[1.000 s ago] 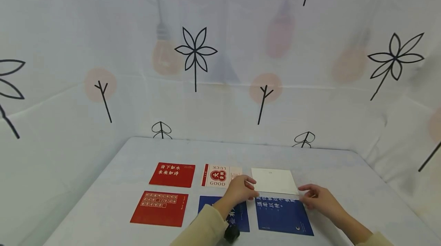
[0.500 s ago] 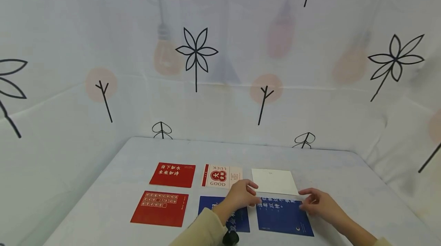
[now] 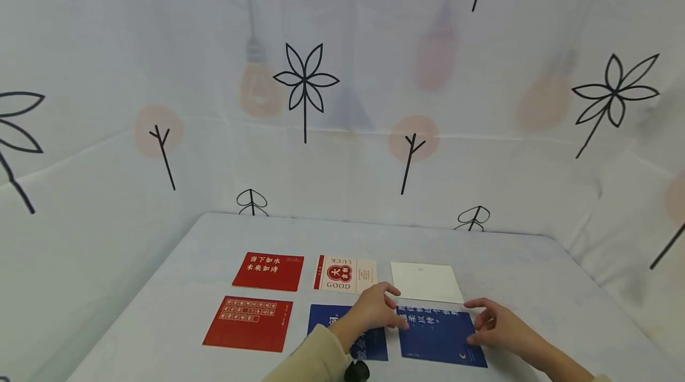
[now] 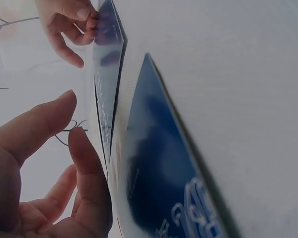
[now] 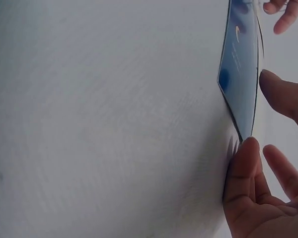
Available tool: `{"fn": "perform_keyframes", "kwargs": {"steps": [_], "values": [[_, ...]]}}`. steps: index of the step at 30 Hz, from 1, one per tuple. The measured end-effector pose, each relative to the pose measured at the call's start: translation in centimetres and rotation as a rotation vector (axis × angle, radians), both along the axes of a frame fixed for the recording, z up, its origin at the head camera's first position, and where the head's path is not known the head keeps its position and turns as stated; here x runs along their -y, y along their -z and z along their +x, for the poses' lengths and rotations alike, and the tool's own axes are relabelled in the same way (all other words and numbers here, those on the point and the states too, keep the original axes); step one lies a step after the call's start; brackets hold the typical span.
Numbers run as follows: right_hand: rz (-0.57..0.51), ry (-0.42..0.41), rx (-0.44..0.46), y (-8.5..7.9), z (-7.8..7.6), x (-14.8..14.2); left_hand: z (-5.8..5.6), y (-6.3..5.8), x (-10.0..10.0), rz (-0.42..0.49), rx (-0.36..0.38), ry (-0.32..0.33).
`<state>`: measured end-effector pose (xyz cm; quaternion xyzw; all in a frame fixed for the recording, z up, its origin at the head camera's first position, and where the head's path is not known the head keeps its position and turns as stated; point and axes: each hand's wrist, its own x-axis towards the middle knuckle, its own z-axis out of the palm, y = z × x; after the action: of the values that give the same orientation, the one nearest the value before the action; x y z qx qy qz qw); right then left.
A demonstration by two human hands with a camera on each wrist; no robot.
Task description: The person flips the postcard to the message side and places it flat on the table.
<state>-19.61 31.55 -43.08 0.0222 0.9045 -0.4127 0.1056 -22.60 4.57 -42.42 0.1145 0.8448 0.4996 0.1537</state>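
Note:
A blue card (image 3: 436, 337) with white lettering and a small moon lies at the front right of the table. My left hand (image 3: 374, 309) is over its upper left corner, thumb and fingers apart with nothing between them. At the card's right edge is my right hand (image 3: 500, 325), its fingers loosely bent and its thumb tip close over the blue surface. In the right wrist view, a fingertip (image 5: 249, 148) sits right at the card's corner. Another blue card (image 3: 371, 343) lies partly hidden under my left forearm. Behind them lies a cream card (image 3: 425, 282).
Two red cards lie at the left, one behind (image 3: 269, 272) and one in front (image 3: 248, 323). A cream-and-red card marked GOOD LUCK (image 3: 342, 274) lies in the back row's middle. The pale tabletop (image 3: 160, 287) meets a printed cloth backdrop (image 3: 342, 162).
Both hands have slid slightly toward the front of the table, from the seam between cream and blue cards onto the blue card's edges. The cards have stayed in place.

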Motion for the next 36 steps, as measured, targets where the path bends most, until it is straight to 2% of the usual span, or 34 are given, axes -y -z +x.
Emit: {"fn": "perform_keyframes", "kwargs": {"steps": [10, 19, 27, 30, 36], "values": [[-0.053, -0.150, 0.009, -0.22, 0.03, -0.78, 0.24, -0.36, 0.20, -0.144, -0.035, 0.069], [-0.046, -0.165, 0.010, -0.09, -0.19, -0.96, 0.10, -0.44, 0.21, -0.208, -0.011, 0.114], [-0.015, -0.203, -0.020, -0.03, -0.27, -0.97, -0.38, 0.09, 0.24, -0.238, -0.047, 0.164], [-0.029, -0.223, -0.011, -0.19, -0.24, -1.01, -0.38, -0.17, 0.24, -0.254, -0.062, 0.181], [-0.009, -0.200, 0.015, -0.37, -0.31, -0.82, -0.24, -0.68, 0.15, -0.296, -0.081, 0.195]]}}
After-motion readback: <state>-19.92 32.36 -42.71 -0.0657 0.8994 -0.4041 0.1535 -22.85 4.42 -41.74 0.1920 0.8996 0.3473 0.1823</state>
